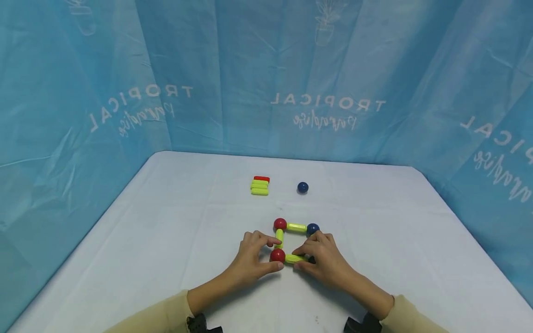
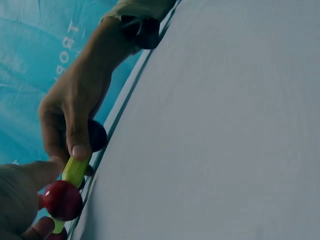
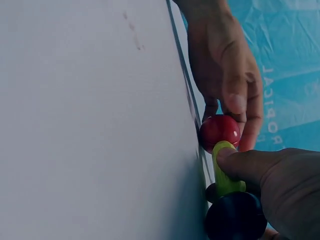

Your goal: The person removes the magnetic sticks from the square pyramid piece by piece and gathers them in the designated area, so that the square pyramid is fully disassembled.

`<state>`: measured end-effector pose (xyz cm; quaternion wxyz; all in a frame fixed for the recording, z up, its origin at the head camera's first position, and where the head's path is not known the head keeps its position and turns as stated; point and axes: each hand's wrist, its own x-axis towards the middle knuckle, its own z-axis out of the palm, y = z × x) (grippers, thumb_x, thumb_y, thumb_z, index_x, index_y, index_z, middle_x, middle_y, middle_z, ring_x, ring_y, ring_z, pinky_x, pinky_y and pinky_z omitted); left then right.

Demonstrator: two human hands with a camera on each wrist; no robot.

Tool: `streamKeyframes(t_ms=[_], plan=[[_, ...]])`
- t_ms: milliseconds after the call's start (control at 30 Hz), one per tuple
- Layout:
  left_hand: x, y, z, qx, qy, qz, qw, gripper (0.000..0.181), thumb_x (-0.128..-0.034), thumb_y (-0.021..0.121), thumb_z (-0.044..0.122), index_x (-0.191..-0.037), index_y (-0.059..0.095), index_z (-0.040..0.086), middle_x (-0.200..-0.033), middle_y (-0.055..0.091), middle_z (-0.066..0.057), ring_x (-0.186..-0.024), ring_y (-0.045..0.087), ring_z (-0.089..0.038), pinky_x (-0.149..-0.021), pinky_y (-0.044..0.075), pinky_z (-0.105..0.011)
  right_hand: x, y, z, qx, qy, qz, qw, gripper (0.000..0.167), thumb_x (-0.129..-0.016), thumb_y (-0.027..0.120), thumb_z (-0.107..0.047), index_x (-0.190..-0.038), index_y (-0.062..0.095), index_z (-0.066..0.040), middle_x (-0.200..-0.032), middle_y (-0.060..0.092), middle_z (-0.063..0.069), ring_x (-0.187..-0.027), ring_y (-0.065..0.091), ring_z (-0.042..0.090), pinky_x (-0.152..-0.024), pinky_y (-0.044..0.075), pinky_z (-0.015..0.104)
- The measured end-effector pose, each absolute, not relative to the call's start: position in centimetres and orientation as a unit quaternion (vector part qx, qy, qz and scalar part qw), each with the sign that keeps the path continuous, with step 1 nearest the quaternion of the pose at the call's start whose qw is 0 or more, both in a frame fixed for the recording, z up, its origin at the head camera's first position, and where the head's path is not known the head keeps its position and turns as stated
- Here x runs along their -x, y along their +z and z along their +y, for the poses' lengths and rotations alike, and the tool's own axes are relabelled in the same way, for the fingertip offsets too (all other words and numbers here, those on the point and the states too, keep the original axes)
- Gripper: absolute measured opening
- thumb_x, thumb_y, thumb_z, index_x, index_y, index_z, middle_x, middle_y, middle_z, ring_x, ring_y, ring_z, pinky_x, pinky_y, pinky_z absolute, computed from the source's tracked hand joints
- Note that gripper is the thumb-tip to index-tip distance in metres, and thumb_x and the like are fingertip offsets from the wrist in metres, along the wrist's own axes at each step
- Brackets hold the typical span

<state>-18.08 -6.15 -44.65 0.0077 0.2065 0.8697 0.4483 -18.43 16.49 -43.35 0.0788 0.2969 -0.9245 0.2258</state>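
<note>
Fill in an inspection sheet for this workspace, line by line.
Surface: white table, small dark marks near the front.
Job's things: near red ball, far red ball, far blue ball and near dark ball, with yellow rods between; behind them, a stack of spare rods and a loose blue ball.
Clutter: nothing seen.
Hands: left hand curls round the near red ball; right hand pinches the near yellow rod.
Cables: nothing seen.
Surroundings: blue curtain with white print.

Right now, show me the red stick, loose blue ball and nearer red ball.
Red stick [image 1: 262, 178], head view: middle of its length.
Loose blue ball [image 1: 302, 187], head view: middle of its visible side.
Nearer red ball [image 1: 277, 255], head view: middle of its visible side.
</note>
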Motion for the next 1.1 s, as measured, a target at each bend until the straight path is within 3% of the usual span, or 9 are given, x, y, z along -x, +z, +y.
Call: streamKeyframes(t_ms=[233, 433, 1100], plan=[[17.93, -45.15, -5.29, -0.217, 0.402, 0.888, -0.055, 0.046, -0.0705, 0.082, 0.029, -0.112, 0.065, 0.021, -0.097, 0.052, 0.004, -0.095, 0.036, -0.010, -0.083, 0.030, -0.035, 18.76, -43.55, 16.50, -0.300, 0.223, -0.924, 0.087, 0.021, -0.075, 0.077, -0.033, -0.094, 0.074, -0.024, -0.084, 0.068, -0.015, -0.088, 0.040, 0.002, -0.089, 0.033, 0.038], [17.85, -45.29, -5.16, -0.215, 0.382, 0.896, -0.071, 0.041, -0.0702, 0.082, 0.027, -0.108, 0.066, 0.025, -0.094, 0.053, 0.007, -0.091, 0.037, -0.007, -0.081, 0.029, -0.033, 18.73, -43.53, 16.53, -0.301, 0.224, -0.923, 0.089, 0.021, -0.075, 0.077, -0.034, -0.094, 0.074, -0.025, -0.083, 0.067, -0.016, -0.088, 0.040, 0.002, -0.088, 0.032, 0.037], [17.48, -45.06, -5.59, -0.222, 0.407, 0.885, -0.036, 0.035, -0.0744, 0.078, 0.021, -0.106, 0.065, 0.027, -0.096, 0.055, 0.007, -0.093, 0.040, -0.008, -0.082, 0.030, -0.034, 18.44, -43.48, 17.45, -0.311, 0.221, -0.921, 0.083, 0.022, -0.077, 0.075, -0.034, -0.097, 0.074, -0.025, -0.081, 0.060, -0.016, -0.091, 0.041, 0.002, -0.089, 0.034, 0.037]])
